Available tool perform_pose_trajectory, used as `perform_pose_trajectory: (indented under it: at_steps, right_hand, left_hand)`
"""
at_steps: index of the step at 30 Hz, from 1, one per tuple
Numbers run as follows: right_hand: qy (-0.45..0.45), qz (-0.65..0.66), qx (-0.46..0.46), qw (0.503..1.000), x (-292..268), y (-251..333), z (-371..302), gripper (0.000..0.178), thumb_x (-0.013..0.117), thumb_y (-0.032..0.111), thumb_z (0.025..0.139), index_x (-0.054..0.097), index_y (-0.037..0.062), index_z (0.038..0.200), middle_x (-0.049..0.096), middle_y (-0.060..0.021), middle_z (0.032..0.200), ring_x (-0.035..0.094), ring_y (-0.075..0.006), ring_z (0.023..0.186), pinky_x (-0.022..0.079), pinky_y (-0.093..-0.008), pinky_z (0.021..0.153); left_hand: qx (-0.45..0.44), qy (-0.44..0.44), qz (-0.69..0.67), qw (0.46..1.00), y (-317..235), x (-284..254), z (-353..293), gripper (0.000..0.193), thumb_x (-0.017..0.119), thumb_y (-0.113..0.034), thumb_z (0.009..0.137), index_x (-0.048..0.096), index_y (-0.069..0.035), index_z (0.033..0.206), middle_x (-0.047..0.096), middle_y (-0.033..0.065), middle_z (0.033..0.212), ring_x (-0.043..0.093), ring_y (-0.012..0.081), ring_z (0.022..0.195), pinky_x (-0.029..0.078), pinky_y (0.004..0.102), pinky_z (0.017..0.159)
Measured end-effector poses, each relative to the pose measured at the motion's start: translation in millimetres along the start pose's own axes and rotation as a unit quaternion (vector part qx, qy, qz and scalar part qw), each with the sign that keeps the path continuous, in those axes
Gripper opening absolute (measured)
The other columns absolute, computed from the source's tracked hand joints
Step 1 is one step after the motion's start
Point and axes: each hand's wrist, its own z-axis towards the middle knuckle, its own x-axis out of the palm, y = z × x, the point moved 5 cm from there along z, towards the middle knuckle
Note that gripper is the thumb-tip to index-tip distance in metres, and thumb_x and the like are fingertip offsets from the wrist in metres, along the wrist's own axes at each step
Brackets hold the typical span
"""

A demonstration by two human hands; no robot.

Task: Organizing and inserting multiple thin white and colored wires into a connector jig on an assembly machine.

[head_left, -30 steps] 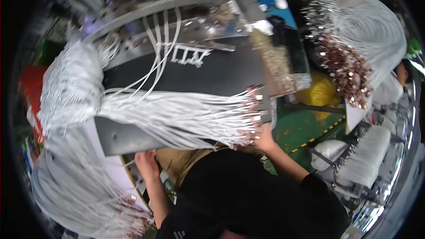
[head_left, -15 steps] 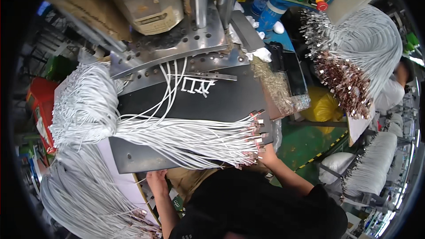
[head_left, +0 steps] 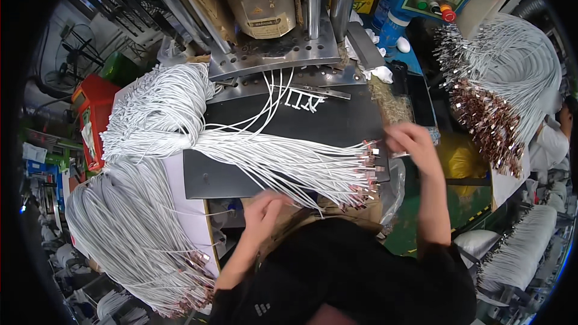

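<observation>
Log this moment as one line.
left hand: near front edge of black worktop, grip unclear | right hand: beside connector ends, grip unclear | white cable bundle: across black worktop

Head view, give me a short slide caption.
Left hand and right hand near a bundle of white cables on a black table.

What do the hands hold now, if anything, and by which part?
It cannot be told: the left hand and right hand are near the white cables.

Black tabletop (head_left: 337, 121) — white cable bundle (head_left: 283, 159) atop
</observation>
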Motion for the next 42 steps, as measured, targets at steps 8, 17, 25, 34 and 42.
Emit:
perform_pose_trajectory:
  at_steps: [8,17,25,34,42]
  right_hand:
    - [-0.042,-0.294,-0.349,0.889,105.2,45.6,92.6,0.026,0.065,0.014,0.094,0.065,0.0057,0.118,0.062,-0.0105,0.09,0.063,-0.0264,0.082,0.052,-0.0326,0.071]
    - [-0.383,-0.211,0.043,0.898,-15.5,-180.7,-129.2,0.021,0.055,0.017,0.1,0.051,0.003,0.086,0.053,-0.0028,0.069,0.052,-0.0118,0.065,0.046,-0.0296,0.059]
    - [-0.371,-0.088,-0.014,0.925,23.3,-102.3,-107.4,0.022,0.057,0.012,0.098,0.064,-0.0014,0.113,0.066,-0.0143,0.101,0.063,-0.0211,0.096,0.049,-0.0317,0.088]
    - [0.058,-0.279,-0.163,0.945,134.0,129.8,46.0,0.071,0.078,0.038,0.078,0.053,0.0083,0.137,0.062,-0.0163,0.124,0.06,-0.0332,0.114,0.047,-0.0486,0.097]
    - [-0.003,-0.454,-0.359,0.815,138.6,116.3,74.7,0.037,0.066,0.021,0.089,0.058,0.008,0.123,0.068,-0.0163,0.095,0.067,-0.036,0.091,0.054,-0.0449,0.075]
  left_hand:
    - [0.177,0.174,0.361,0.899,-27.3,12.2,129.9,0.038,0.068,-0.026,0.091,0.064,-0.005,0.122,0.057,0.0159,0.132,0.054,0.0367,0.123,0.041,0.0439,0.106]
    - [-0.022,0.232,0.355,0.905,-11.2,-98.5,161.2,0.03,0.07,-0.023,0.09,0.067,-0.001,0.111,0.066,0.0094,0.092,0.061,0.0245,0.087,0.048,0.0366,0.077]
    - [-0.057,0.131,0.28,0.949,-27.3,-84.7,159.4,0.03,0.073,-0.032,0.089,0.07,-0.003,0.093,0.068,0.006,0.077,0.063,0.0165,0.076,0.047,0.0338,0.071]
    - [0.011,0.15,0.129,0.98,-68.4,-24.9,163.8,0.032,0.066,-0.035,0.094,0.071,-0.004,0.096,0.063,0.014,0.076,0.062,0.0269,0.072,0.049,0.0372,0.072]
    - [0.072,0.112,0.235,0.963,-10.8,-59.1,153.3,0.019,0.056,-0.015,0.099,0.069,-0.001,0.098,0.062,0.0103,0.082,0.06,0.0189,0.075,0.048,0.0315,0.071]
